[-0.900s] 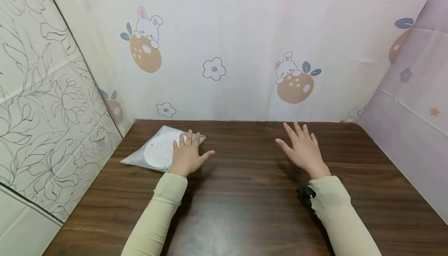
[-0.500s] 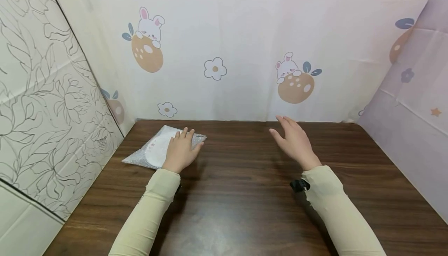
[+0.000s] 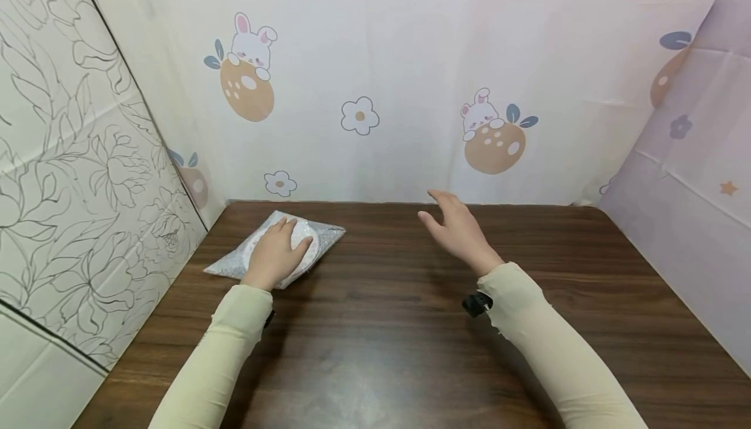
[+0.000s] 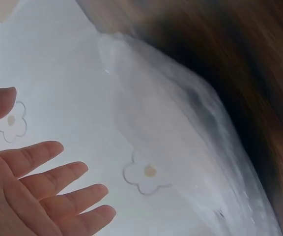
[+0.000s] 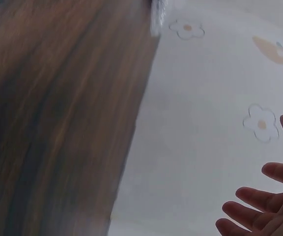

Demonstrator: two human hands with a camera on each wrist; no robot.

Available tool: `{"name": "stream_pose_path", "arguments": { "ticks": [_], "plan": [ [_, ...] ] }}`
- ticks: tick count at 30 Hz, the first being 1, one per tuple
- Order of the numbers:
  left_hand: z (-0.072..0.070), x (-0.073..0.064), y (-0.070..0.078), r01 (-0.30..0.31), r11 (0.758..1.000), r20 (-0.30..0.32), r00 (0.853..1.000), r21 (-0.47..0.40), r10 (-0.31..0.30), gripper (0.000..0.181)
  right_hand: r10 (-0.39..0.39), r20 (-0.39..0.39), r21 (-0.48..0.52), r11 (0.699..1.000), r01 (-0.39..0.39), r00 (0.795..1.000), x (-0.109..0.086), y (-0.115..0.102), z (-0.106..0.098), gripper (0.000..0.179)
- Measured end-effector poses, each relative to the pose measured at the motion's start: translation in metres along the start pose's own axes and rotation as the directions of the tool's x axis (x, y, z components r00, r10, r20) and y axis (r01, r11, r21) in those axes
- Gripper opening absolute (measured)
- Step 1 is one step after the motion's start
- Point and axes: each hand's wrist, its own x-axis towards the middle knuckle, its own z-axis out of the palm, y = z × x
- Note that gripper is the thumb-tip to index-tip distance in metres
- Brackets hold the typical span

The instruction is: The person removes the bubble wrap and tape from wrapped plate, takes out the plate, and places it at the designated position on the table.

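A clear bubble-wrap bag (image 3: 326, 238) with a round white item (image 3: 308, 229) inside lies on the dark wooden table, at the back left. Over it my left hand (image 3: 276, 253) hovers with relaxed fingers, hiding part of the round item. In the left wrist view those fingers are spread and look apart from the plastic wrap (image 4: 181, 128). To the right of the bag, my right hand (image 3: 463, 233) is held above the table, fingers extended and holding nothing. A corner of the bag (image 5: 157, 18) shows at the top of the right wrist view.
The wooden table (image 3: 375, 338) spans the lower part of the head view. Behind it hangs a white cloth (image 3: 405, 155) printed with rabbits and flowers. A flower-patterned panel (image 3: 82, 175) borders the left side, and a pale cloth (image 3: 692, 220) the right.
My left hand has moved left, from the bag's right part to over its middle. My right hand has also shifted left. The bag stays in place.
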Motion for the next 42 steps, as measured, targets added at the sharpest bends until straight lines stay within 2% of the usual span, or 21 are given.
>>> {"name": "stream_pose_path", "arguments": {
  "ticks": [6, 14, 24, 31, 42],
  "plan": [
    [-0.007, -0.004, -0.024, 0.022, 1.0, 0.004, 1.0, 0.009, -0.022, 0.067, -0.008, 0.04, 0.031, 0.999, 0.006, 0.999, 0.007, -0.013, 0.016, 0.063],
    [-0.016, -0.008, -0.055, 0.082, 0.996, 0.031, 0.996, -0.041, -0.081, 0.068, -0.004, 0.118, 0.097, 0.995, -0.007, 0.993, 0.016, -0.03, 0.047, 0.063],
    [-0.017, -0.006, -0.086, 0.123, 0.99, 0.076, 0.99, -0.072, -0.117, 0.075, -0.05, 0.198, 0.172, 0.985, 0.015, 0.979, 0.028, -0.061, 0.086, 0.065],
    [-0.016, -0.004, -0.097, 0.139, 0.986, 0.12, 0.985, -0.091, -0.128, 0.078, -0.069, 0.262, 0.181, 0.983, 0.021, 0.963, 0.034, -0.074, 0.113, 0.065],
    [-0.014, 0.0, -0.106, 0.15, 0.984, 0.185, 0.974, -0.101, -0.13, 0.083, -0.122, 0.377, 0.163, 0.985, 0.064, 0.918, 0.035, -0.082, 0.14, 0.067]
  ]
}}
